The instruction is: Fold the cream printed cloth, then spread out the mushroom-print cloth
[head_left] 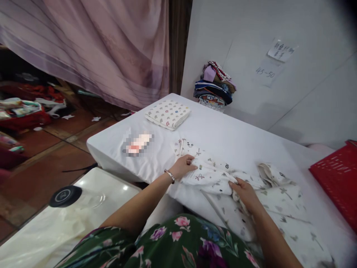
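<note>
A white garment point(213, 175) with small leaf and animal prints lies loosely gathered on the white-covered table in front of me. My left hand point(184, 167) is on its left part, fingers curled at the cloth; a silver bangle circles the wrist. With thumb and fingers my right hand point(247, 195) pinches a fold near the garment's middle. To the right the same printed cloth spreads out, with a bunched, turned-back piece point(267, 174) on top. Part of it falls over the near edge, partly hidden by my right arm.
A folded printed cloth point(169, 114) lies at the table's far left, near a blurred-out item point(138, 144). Folded clothes point(213, 87) are stacked by the wall. A red plastic basket point(337, 178) stands right. A white surface point(111, 186) with a dark round lid point(66, 196) is at left.
</note>
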Tool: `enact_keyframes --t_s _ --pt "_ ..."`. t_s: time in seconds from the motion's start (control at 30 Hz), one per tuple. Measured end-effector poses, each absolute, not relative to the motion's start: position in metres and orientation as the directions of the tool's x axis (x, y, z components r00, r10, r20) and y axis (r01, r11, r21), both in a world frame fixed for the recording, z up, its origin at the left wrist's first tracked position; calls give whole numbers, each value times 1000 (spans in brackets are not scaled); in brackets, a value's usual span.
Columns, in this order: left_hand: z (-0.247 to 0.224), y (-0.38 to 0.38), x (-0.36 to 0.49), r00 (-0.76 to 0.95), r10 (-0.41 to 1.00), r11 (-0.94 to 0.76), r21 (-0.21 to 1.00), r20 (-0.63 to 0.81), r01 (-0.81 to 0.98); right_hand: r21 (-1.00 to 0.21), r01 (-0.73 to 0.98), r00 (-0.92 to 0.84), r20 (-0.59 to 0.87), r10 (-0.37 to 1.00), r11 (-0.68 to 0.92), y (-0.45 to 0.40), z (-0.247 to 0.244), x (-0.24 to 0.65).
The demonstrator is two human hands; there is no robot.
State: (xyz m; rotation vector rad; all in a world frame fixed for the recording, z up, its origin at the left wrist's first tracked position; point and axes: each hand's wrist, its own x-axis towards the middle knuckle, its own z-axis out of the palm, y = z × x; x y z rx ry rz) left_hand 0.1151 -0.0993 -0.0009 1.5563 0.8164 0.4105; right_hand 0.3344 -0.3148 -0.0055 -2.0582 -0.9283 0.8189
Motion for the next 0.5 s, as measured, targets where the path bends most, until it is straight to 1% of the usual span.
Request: enact_keyframes --t_s 0.1,0.2,0.27,0.4,0.5 --pt "-4 -101 116 687 703 -152 904 -185 399 -796 373 540 -232 809 -477 -316 -10 337" --pt "-5 -103 119 674 726 -260 852 -138 454 -796 389 549 -204 811 -463 -317 -10 334" --pt "-3 -104 119 690 719 -301 858 -82 415 -798 400 551 -184 814 -451 -318 -8 331" --pt "11 -103 120 701 712 -307 919 49 248 -794 429 536 -160 829 -430 -320 -7 325" --pt "24 -94 128 699 705 -370 903 119 220 -804 440 533 -126 837 -401 -320 -8 323"
